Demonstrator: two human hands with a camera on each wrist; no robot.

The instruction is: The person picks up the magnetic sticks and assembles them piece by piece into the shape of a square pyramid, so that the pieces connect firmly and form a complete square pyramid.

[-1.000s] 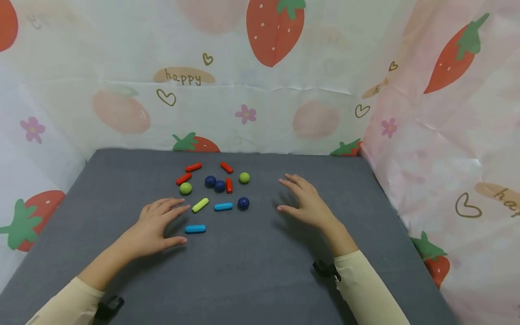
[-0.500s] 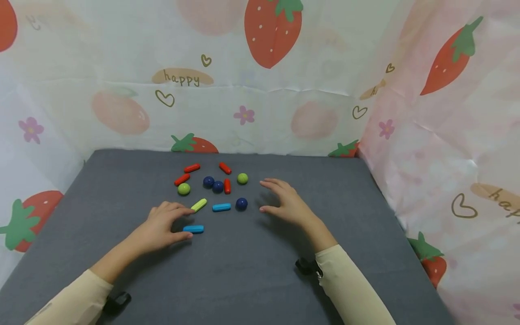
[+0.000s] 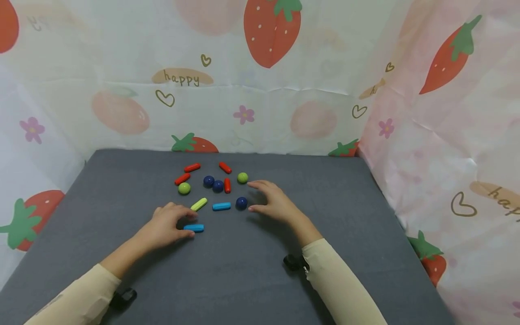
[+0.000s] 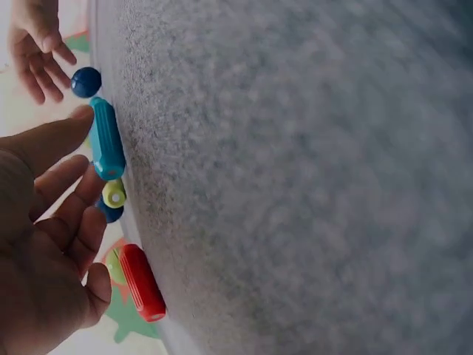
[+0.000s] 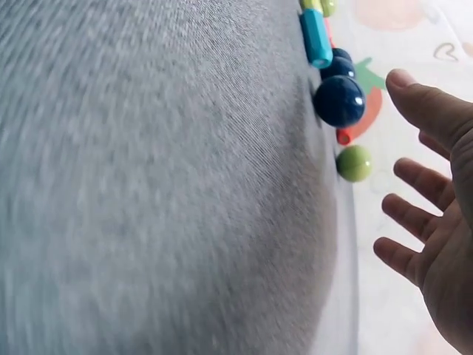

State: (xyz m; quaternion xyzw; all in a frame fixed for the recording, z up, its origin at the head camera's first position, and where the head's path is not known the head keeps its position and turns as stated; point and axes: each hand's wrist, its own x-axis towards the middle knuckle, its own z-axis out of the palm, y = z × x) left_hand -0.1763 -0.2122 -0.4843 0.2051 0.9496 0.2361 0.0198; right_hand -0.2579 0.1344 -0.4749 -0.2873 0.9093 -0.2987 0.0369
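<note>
In the head view my left hand [image 3: 170, 225] is around the near blue ribbed stick [image 3: 194, 228], thumb at its near side and fingers beyond it, with a gap on the finger side. Whether the thumb touches the stick I cannot tell. A yellow-green stick [image 3: 199, 204] lies just past those fingertips. My right hand [image 3: 274, 203] hovers right of a dark blue ball [image 3: 241, 203], thumb and fingers spread apart with nothing between them. Its fingertips are close to a green ball [image 3: 242, 178]. The right wrist view also shows that dark blue ball [image 5: 340, 102] apart from the thumb.
Another blue stick [image 3: 221, 206] lies between the hands. Farther back are two dark blue balls [image 3: 218, 186], a second green ball [image 3: 184, 188] and several red sticks [image 3: 227, 185]. All lie on a grey cloth-covered table [image 3: 243, 280]. A strawberry-print curtain [image 3: 260, 104] stands behind.
My right hand has moved left toward the dark blue ball. My left hand has moved slightly right, its thumb and fingers coming around the near blue stick. The sticks and balls have stayed put.
</note>
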